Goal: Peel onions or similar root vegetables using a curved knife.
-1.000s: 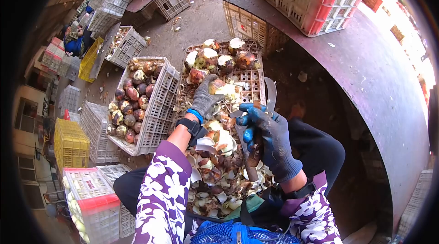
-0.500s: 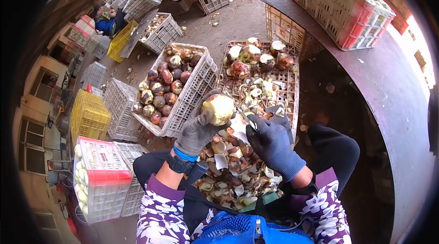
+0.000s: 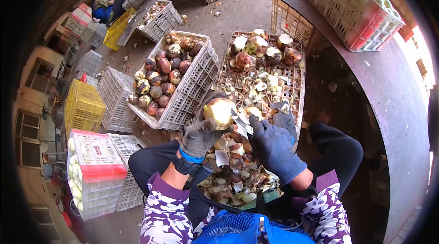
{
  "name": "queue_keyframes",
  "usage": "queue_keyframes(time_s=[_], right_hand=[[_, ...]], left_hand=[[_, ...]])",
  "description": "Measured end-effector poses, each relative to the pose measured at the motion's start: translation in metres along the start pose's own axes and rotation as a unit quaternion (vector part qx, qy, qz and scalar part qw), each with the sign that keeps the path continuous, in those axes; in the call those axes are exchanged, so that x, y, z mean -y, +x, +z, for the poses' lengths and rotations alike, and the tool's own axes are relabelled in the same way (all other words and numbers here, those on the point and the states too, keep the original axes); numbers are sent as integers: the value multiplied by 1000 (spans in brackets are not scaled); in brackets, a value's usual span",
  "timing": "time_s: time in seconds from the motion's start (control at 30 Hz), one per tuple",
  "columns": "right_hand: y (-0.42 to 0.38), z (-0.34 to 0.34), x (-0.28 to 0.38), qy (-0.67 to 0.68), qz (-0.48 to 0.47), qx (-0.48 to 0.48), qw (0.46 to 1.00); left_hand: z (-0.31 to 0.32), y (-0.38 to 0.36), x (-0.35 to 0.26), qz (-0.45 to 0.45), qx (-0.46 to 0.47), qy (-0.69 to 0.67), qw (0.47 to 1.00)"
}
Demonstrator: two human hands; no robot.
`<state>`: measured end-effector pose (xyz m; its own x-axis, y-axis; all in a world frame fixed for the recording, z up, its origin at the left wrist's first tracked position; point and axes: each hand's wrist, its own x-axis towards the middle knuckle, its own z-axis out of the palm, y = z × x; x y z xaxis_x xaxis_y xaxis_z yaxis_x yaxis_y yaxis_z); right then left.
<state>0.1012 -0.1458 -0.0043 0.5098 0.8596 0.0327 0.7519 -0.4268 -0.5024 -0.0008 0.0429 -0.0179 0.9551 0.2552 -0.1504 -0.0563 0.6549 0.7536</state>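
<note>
My left hand (image 3: pixel 203 127), in a grey glove, is closed around a round, partly peeled piece of produce (image 3: pixel 219 112) with pale yellow flesh and some brown skin left. In my blue-gloved right hand (image 3: pixel 270 145) is a knife (image 3: pixel 242 122); its curved blade lies against the right side of the round piece. A heap of peelings (image 3: pixel 238 175) spreads below, between my knees. Beyond my hands, a perforated crate (image 3: pixel 299 97) carries scraps and several part-peeled pieces (image 3: pixel 256 47). A dark flat piece (image 3: pixel 286 122) sits behind my right hand.
To the left, a tilted white crate (image 3: pixel 196 79) is full of dark reddish round produce (image 3: pixel 164 65). A red-and-white crate (image 3: pixel 100 173) with pale peeled pieces stands nearer. On the right curves a long table (image 3: pixel 388 106), bearing another loaded crate (image 3: pixel 347 13). Yellow crates (image 3: pixel 83 106) stand farther left.
The knife blade now shows clearly against the round piece, and a white strip hanging under it is no longer there. The view has shifted slightly; my left hand keeps its grip.
</note>
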Motion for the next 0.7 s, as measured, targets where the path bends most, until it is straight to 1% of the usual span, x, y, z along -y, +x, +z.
queue_keyframes(time_s=[0.07,0.17,0.2,0.23,0.27,0.3,0.33,0.37,0.43,0.47,0.57,0.67,0.7], right_hand=[[0,4,0,-1,11,-5,1000],[0,5,-6,98,-4,-13,995],[0,6,-10,120,-20,-14,993],[0,8,-16,141,-36,-15,989],[1,8,-20,162,-53,-16,985],[1,4,-20,264,2,48,963],[1,-4,-18,362,57,112,924],[0,-11,-16,454,112,173,867],[-1,-24,-12,497,165,194,829],[-1,-26,-11,517,190,206,809],[-3,-20,-15,402,100,137,900],[-4,-3,-19,441,60,-6,895],[-2,-8,-16,410,43,-37,910]], left_hand=[[4,-1,1,8,-5,7,1000],[7,0,4,15,7,37,999],[8,0,3,17,15,50,998],[10,-1,2,7,-5,70,997],[8,1,1,8,-1,90,996],[5,2,-1,10,2,110,994],[2,3,-2,11,4,129,992],[0,2,-1,8,15,130,991],[-2,1,-1,0,37,132,991],[-1,-1,-2,-9,32,114,993],[5,-5,-11,-22,18,78,997],[3,-9,-14,-29,22,88,995],[3,-9,-13,-30,27,95,995]])
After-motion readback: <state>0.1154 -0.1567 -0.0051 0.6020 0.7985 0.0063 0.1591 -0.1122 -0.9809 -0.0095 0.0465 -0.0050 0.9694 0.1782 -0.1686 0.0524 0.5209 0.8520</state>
